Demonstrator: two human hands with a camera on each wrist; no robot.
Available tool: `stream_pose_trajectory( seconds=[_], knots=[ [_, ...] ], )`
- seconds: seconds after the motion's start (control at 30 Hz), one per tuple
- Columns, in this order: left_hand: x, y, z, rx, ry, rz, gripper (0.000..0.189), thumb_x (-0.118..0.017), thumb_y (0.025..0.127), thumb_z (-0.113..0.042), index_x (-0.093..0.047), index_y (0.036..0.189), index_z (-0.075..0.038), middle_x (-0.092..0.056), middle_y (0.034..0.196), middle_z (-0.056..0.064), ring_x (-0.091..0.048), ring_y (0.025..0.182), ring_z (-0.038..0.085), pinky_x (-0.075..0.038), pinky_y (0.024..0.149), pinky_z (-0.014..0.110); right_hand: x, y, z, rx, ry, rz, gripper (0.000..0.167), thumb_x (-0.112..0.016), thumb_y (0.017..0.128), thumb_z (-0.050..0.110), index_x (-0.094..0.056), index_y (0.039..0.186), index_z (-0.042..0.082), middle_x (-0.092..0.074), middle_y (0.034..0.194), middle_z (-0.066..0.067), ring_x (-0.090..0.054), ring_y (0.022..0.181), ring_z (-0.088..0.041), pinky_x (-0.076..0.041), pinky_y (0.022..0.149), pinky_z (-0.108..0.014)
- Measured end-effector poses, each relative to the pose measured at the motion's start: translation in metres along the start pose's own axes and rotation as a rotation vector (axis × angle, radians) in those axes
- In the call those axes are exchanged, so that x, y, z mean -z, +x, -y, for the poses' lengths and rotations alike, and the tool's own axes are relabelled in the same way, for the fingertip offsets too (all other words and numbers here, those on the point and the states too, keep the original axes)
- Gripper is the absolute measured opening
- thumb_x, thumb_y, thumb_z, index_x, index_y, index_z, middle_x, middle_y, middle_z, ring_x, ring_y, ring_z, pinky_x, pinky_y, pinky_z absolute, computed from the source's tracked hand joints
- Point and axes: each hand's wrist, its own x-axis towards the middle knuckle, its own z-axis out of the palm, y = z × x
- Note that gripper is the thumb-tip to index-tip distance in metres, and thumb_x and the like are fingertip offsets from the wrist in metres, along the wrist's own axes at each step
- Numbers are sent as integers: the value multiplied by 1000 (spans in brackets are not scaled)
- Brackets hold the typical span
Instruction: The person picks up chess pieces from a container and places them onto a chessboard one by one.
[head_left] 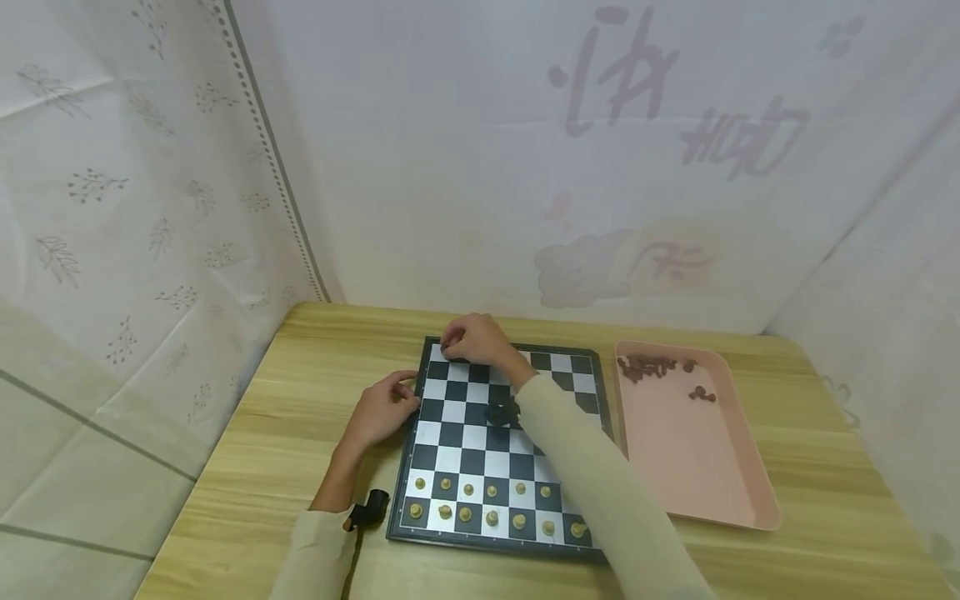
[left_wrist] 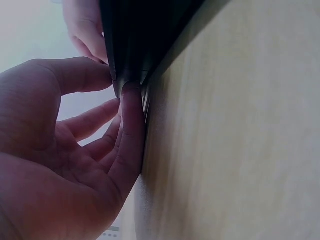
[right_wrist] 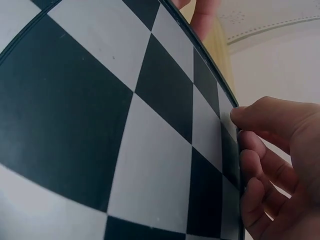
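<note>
A black-and-white chessboard (head_left: 448, 435) lies on the wooden table. Beside its left edge is my left hand (head_left: 384, 410), thumb and a finger pinching the dark rim in the left wrist view. My right hand (head_left: 480, 340) reaches across to the board's far left corner. Its fingertips pinch a small dark reddish chess piece (head_left: 444, 344), mostly hidden by the fingers. In the right wrist view the thumb (right_wrist: 242, 117) meets the corner square, with the other fingers curled at the edge. Pale chess pieces (head_left: 492, 518) stand in two rows at the near side.
A pink tray (head_left: 686, 467) right of the board holds several dark brown chess pieces (head_left: 645, 367), mostly heaped at its far left corner. Black wrist cameras (head_left: 369, 508) sit on both wrists. My right sleeve (head_left: 600, 475) covers part of the board's right side. A patterned cloth (head_left: 480, 208) hangs behind the table.
</note>
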Motion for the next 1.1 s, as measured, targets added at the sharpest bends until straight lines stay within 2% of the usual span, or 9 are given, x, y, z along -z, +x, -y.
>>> stream_pose_trajectory(
  seconds=[0.37, 0.73, 0.93, 1.1],
  knots=[
    [0, 0, 1, 7, -2, 3, 48, -72, 99, -14, -68, 146, -4, -74, 99, 6, -64, 86, 22, -46, 77, 37, -6, 5, 0, -25, -41, 12, 7, -86, 94, 15, -85, 102, 15, -74, 85, 6, -64, 77, -13, -49, 73, -30],
    [0, 1, -2, 12, -7, 11, 49, -72, 100, -16, -67, 147, -4, -75, 101, 7, -64, 86, 22, -46, 75, 37, -3, 3, 1, -31, -39, 19, 13, -86, 94, 15, -85, 107, 13, -72, 84, 5, -61, 76, -12, -47, 72, -29],
    [2, -1, 0, 11, 15, -3, 49, -73, 99, -17, -68, 146, -5, -76, 101, 7, -66, 90, 24, -47, 80, 39, 11, -6, -5, -30, -23, 37, 25, -87, 92, 17, -82, 115, 11, -73, 87, 4, -64, 78, -13, -51, 74, -31],
    [1, 0, 1, 14, 17, -3, 49, -73, 99, -16, -68, 146, -4, -76, 101, 8, -67, 90, 25, -48, 82, 41, 34, -23, -18, -20, 38, 18, 32, -87, 91, 19, -81, 120, 7, -76, 96, 1, -70, 90, -18, -56, 81, -37]
  ],
)
